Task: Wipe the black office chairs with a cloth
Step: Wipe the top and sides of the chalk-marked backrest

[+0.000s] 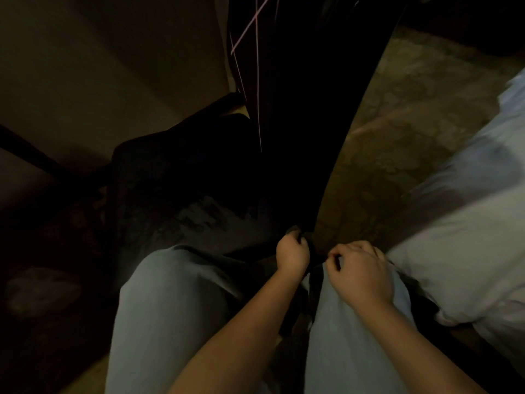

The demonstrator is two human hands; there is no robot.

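chair back (298, 109): ran from top centre down toward the knees, lower end in the left hand (292, 255).
chair seat (170, 180): left of the back, ahead of the left knee (176, 294).
floor (397, 152): right of the chair back.
bedding (468, 237): far right, beside the right knee (341, 336).
right hand (360, 275): on the right knee, just right of the left hand.

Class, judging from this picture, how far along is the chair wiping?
Done: nothing shows; it is too dark to tell any wiped surface. In hand: the left hand grips the lower edge of the black chair, and the right hand lies curled on a knee; no cloth can be made out. Left: seemingly the wiping itself.
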